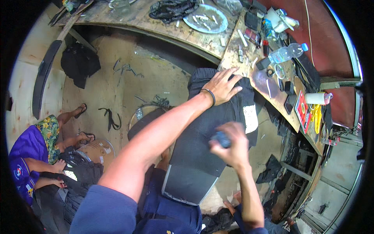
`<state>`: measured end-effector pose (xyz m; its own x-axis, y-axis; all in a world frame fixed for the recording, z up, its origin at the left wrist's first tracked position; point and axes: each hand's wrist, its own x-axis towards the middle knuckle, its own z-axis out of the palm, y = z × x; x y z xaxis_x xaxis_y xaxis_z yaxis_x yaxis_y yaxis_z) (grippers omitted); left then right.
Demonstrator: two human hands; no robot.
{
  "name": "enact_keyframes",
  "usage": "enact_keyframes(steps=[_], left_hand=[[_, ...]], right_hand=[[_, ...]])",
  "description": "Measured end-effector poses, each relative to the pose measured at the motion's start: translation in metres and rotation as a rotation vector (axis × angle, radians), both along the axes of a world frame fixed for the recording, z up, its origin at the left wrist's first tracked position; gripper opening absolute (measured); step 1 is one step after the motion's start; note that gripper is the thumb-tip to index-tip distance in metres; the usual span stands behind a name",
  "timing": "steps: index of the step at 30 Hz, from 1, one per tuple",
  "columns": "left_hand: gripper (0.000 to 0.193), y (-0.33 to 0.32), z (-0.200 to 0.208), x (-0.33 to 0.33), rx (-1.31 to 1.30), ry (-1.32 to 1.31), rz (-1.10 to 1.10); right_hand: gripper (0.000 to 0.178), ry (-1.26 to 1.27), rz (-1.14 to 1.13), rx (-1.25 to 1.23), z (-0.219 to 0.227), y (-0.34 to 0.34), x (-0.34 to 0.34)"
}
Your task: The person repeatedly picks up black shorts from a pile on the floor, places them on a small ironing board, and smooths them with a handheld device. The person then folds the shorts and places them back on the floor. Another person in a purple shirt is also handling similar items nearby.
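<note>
A black garment (202,132) with a gathered elastic waistband lies stretched over my lap, its far end at the table edge. My left hand (223,87) rests flat on it near the waistband, fingers spread. Above the middle of the cloth, my right hand (233,146) is curled round a small dark blue object (221,139); motion blur hides its exact kind. Beside that hand, a white speckled patch (250,118) shows on the garment's right side. A dark panel with pale edges (191,183) lies at the garment's near end.
Ahead stands a wooden table (187,35) with a pale oval plate (205,18) holding white sticks. On its right part are a water bottle (288,53) and a red booklet (302,111). At left, another person's hands (59,167) work on dark cloth; black scraps (110,119) lie on the floor.
</note>
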<state>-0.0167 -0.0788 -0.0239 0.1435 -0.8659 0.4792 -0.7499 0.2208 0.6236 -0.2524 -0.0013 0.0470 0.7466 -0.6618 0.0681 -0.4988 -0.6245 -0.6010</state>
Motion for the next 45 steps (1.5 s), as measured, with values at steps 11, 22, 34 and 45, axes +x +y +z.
enact_keyframes(steps=[11, 22, 34, 45], left_hand=[[0.076, 0.249, -0.024, -0.058, 0.363, 0.597, 0.365], [0.025, 0.452, 0.076, -0.026, 0.948, 0.054, 0.653], [0.117, 0.219, 0.08, -0.088, 0.577, -0.638, -0.262], [0.119, 0.071, 0.02, -0.043, -0.071, -0.47, -0.442]], right_hand=[[0.074, 0.333, -0.537, 0.652, -0.015, 0.006, -0.07], [0.085, 0.518, -0.262, 0.881, 0.077, 0.236, -0.116], [0.054, -0.32, -0.879, 0.63, -0.017, 0.091, -0.099], [0.064, 0.075, -0.235, -0.033, 0.022, 0.154, 0.029]])
